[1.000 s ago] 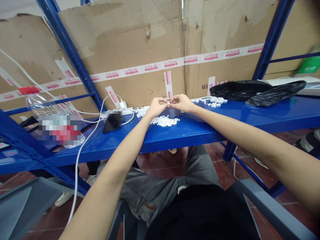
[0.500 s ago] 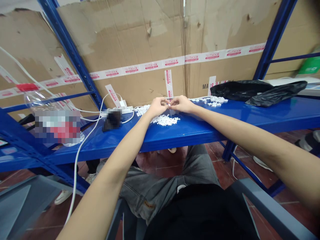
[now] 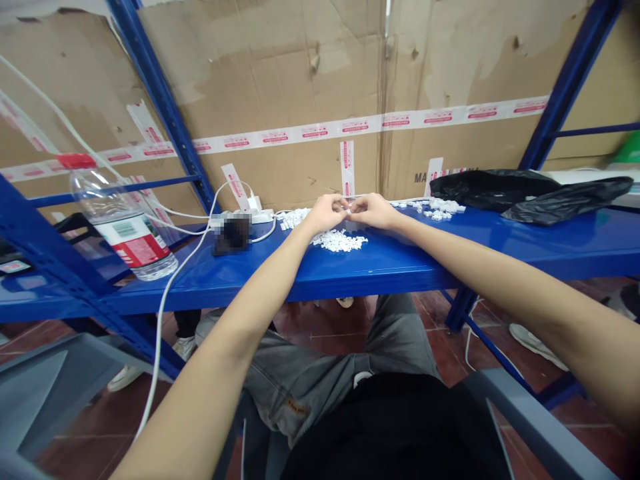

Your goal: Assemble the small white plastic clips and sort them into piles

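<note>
My left hand [image 3: 327,213] and my right hand [image 3: 373,212] meet fingertip to fingertip above the blue shelf [image 3: 395,257]. Between the pinched fingertips a tiny white piece [image 3: 349,211] shows; its shape is too small to tell, and both hands seem to grip it. Just below my hands lies a pile of small white pieces [image 3: 343,241]. Another white pile [image 3: 293,217] is behind my left wrist, and a third group [image 3: 440,208] lies to the right of my right hand.
A clear bottle with a red cap [image 3: 133,233] stands at the left, beside a white cable [image 3: 163,307]. A power strip [image 3: 260,215] and a blurred dark object [image 3: 233,235] lie nearby. Black plastic bags [image 3: 560,200] rest at the right. Cardboard [image 3: 290,80] stands behind.
The whole view has shifted slightly, so the shelf and bottle appear further right. My hands stay together over the white pieces, with little change in their pose.
</note>
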`<state>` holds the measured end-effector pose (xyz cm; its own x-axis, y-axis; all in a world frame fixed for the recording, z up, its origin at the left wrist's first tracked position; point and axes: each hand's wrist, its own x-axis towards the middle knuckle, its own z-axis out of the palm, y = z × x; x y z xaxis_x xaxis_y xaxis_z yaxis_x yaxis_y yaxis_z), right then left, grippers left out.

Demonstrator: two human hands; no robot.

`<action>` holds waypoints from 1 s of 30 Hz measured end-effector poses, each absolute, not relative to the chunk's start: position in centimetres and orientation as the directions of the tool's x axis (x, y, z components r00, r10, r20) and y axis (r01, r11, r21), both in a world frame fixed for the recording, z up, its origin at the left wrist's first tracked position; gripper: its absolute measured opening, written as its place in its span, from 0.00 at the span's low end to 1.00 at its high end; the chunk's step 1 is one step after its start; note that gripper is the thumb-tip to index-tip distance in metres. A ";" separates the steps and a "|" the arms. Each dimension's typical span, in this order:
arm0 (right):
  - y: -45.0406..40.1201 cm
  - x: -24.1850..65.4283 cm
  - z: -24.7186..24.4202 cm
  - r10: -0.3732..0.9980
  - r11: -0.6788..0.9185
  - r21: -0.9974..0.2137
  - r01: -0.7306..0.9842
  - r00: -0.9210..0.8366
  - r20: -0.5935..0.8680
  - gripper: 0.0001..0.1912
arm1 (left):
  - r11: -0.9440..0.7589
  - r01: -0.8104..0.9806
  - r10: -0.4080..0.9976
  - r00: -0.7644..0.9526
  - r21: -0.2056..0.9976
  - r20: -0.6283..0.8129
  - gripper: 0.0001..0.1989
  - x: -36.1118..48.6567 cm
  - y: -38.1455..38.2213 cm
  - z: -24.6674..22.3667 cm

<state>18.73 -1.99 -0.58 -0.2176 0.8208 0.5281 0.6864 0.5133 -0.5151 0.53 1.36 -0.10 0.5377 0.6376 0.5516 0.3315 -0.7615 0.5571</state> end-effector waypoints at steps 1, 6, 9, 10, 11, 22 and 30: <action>-2.0 18.7 -0.6 0.821 0.513 -0.514 0.688 -0.216 0.529 0.09 | -0.762 0.331 0.637 0.538 0.557 0.552 0.09 0.6 1.4 -0.1; -2.0 18.9 -0.7 0.820 0.517 -0.529 0.673 -0.213 0.531 0.12 | -0.764 0.305 0.630 0.543 0.568 0.556 0.11 0.6 1.5 -0.2; -1.9 19.0 -0.8 0.816 0.534 -0.555 0.638 -0.216 0.537 0.14 | -0.771 0.294 0.620 0.549 0.564 0.561 0.11 0.6 1.6 -0.3; -2.0 19.0 -0.8 0.812 0.541 -0.561 0.627 -0.218 0.541 0.14 | -0.771 0.291 0.619 0.551 0.566 0.560 0.11 0.5 1.6 -0.3; -2.0 19.0 -0.8 0.810 0.548 -0.564 0.618 -0.222 0.543 0.15 | -0.770 0.288 0.619 0.552 0.569 0.559 0.11 0.5 1.6 -0.3; -2.4 18.6 -0.6 0.811 0.543 -0.524 0.657 -0.248 0.529 0.18 | -0.781 0.300 0.606 0.573 0.548 0.551 0.10 0.2 1.5 -0.2; -2.3 18.5 -0.8 0.800 0.562 -0.451 0.693 -0.319 0.508 0.11 | -0.808 0.414 0.590 0.572 0.420 0.570 0.08 0.1 1.9 -0.2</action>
<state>18.47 -2.35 -0.77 -0.3189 0.8003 0.5078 0.6935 0.5622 -0.4505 0.06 1.86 -0.22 0.5723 0.5896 0.5700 0.4142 -0.8077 0.4196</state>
